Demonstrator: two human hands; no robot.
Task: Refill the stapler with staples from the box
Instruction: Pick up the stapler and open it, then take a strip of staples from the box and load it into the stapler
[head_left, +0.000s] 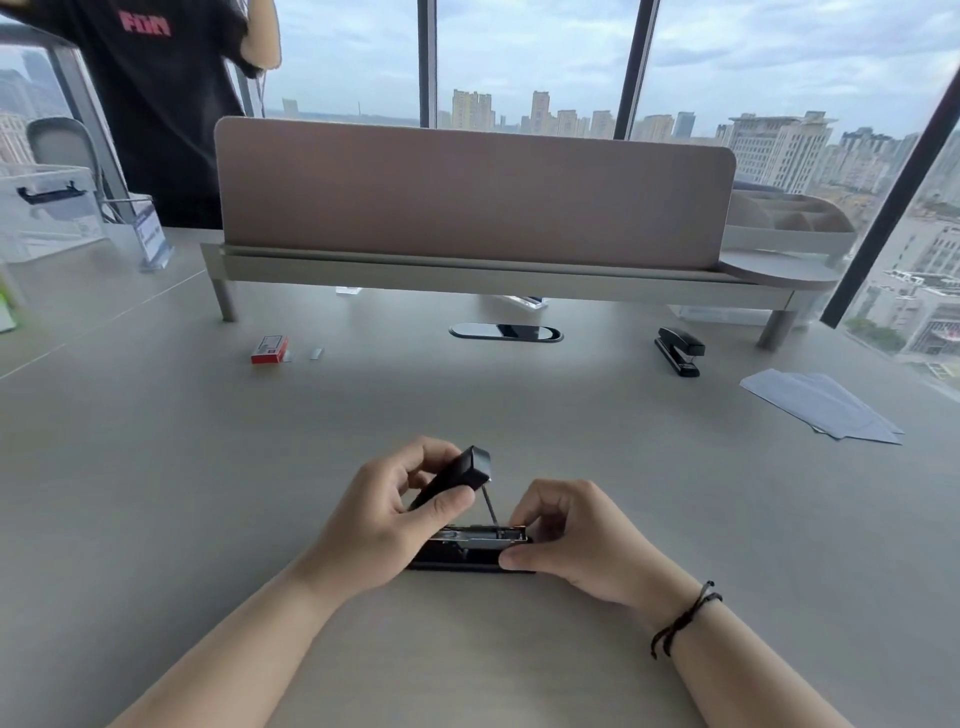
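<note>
A black stapler (467, 551) lies on the grey desk close to me, its top cover swung up and its metal staple channel exposed. My left hand (379, 525) grips the raised cover between thumb and fingers. My right hand (571, 545) pinches the front end of the stapler's base and channel. The red staple box (270, 349) sits far off at the back left of the desk, with a loose strip of staples (317, 354) lying just to its right.
A second black stapler (680, 351) rests at the back right, near a stack of white papers (826, 405). A desk divider on a riser (467, 208) spans the back. A person in a black shirt (156, 104) stands behind it at the left.
</note>
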